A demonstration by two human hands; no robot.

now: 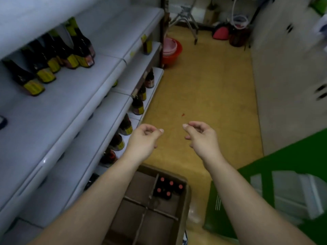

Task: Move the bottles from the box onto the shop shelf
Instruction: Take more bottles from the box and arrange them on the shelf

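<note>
A cardboard box [185, 197] with dividers stands on the floor below my arms. Several dark bottles with red caps [168, 188] fill its far right compartment; the other compartments show bare cardboard. Dark bottles with yellow labels [53, 64] stand in a row on the grey shop shelf [74, 110] at the left, and more bottles [138, 105] line the lower shelves. My left hand [144, 140] and my right hand [201, 137] hover above the floor beyond the box, fingers loosely curled, holding nothing.
A red bucket [172, 52] stands on the yellow floor by the shelf's far end. A metal stand [187, 20] and bags sit at the back. A green frame [265, 188] is at the lower right, grey cabinets [286, 76] along the right wall.
</note>
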